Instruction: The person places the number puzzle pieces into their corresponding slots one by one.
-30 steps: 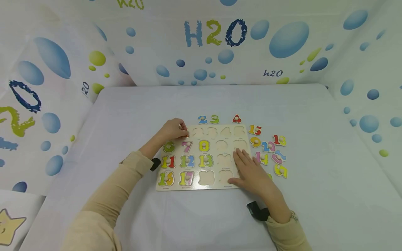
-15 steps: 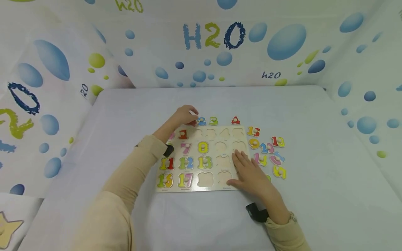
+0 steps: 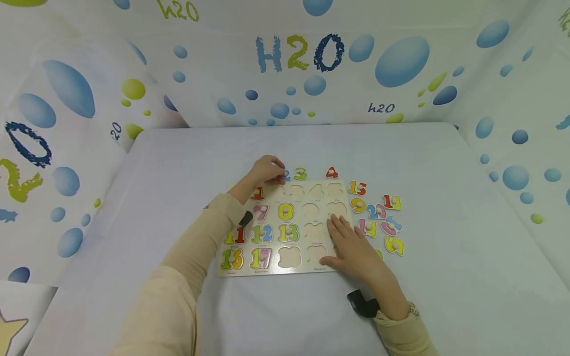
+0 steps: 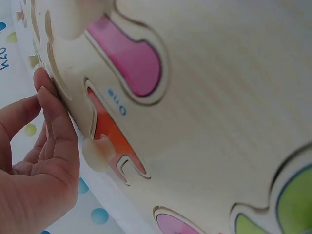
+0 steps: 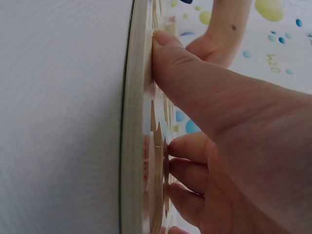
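Note:
My left hand (image 3: 267,170) is at the far edge of a wooden number puzzle board (image 3: 303,217), its thumb and fingertips pinching the blue number 2 puzzle piece (image 3: 287,175), which they mostly cover. In the left wrist view, the thumb and fingers (image 4: 58,122) come together just past the board's edge, beside the seated red number 1 piece (image 4: 109,131) with its round knob. My right hand (image 3: 356,249) rests with spread fingers on the board's right side. Its thumb (image 5: 170,58) presses near the front edge in the right wrist view.
Beyond the board lie a green 3 (image 3: 300,173) and a red 4 (image 3: 331,173). Several loose pieces, among them a 15 (image 3: 357,188), an orange 9 (image 3: 357,205) and a yellow 5 (image 3: 394,245), lie to the right. A white cloth (image 3: 178,153) covers the table.
My left hand has left the red 1, now seated in the board's top row, and moved right to the blue 2, closing its fingers there. My right hand has stayed put.

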A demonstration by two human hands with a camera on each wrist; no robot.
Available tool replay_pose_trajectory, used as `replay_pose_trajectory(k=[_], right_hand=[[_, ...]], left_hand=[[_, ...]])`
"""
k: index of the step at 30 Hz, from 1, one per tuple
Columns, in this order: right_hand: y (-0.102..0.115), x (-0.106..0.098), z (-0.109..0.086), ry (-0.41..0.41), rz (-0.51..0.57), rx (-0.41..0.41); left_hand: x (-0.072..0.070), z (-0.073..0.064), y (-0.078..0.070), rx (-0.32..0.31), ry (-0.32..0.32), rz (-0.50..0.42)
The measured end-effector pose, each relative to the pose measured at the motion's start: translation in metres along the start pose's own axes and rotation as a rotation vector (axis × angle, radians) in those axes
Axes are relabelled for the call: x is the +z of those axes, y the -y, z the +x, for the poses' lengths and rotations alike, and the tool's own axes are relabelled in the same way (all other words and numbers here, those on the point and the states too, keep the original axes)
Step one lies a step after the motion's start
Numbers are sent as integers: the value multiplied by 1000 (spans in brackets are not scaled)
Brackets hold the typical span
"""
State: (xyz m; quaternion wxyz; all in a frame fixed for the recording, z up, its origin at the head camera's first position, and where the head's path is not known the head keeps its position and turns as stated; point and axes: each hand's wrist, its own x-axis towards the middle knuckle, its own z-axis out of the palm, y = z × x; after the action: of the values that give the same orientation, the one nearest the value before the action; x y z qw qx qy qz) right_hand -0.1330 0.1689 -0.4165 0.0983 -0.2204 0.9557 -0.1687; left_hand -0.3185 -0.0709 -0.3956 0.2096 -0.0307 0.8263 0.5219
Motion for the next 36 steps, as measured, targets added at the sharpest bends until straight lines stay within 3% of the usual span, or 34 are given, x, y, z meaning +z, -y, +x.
replay_pose_trajectory(k=[4, 10, 14, 18, 22, 25, 30, 36], right_hand=[[1, -1, -1, 6, -1, -2], [1, 0, -2, 4, -8, -12], [0, 1, -2, -1, -10, -17], [1, 0, -1, 2, -9, -17], [2, -1, -1, 3, -10, -11], [3, -2, -1, 5, -12, -8], [3, -1, -1, 10, -7, -5], [3, -1, -1, -2, -1, -10]], left_hand=[[1, -4, 0, 18, -15, 32], [3, -8, 3, 91, -114, 197], [-2, -16, 5, 137, -128, 122], [-10, -28, 5, 77, -63, 27], [-14, -38, 8, -11, 20, 75], [-13, -42, 11, -34, 66, 107], [-10, -44, 14, -45, 94, 148], [-7, -42, 12, -83, 79, 228]])
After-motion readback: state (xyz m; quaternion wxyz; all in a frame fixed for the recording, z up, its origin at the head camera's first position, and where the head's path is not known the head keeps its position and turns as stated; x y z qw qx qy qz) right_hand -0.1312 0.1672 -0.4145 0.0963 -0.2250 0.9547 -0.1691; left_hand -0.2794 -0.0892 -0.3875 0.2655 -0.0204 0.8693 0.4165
